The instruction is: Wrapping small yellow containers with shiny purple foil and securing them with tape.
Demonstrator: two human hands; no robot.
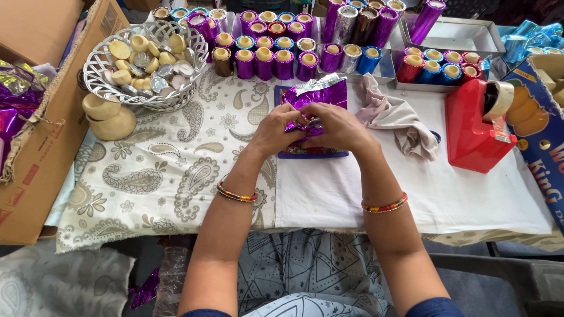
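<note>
Purple foil (314,97) mid-surface (352,194), pinched between left hand (281,128) and right hand (341,126), both curled tight around it. Red tape dispenser (473,126) to the right, white basket (147,64) far left.

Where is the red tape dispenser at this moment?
In the head view, the red tape dispenser stands on the table's right side, right of the crumpled grey cloth and just below the tray of foil-wrapped candles.

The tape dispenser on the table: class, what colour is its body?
Red. The tape dispenser stands right of the hands, clearest in the head view.
</note>
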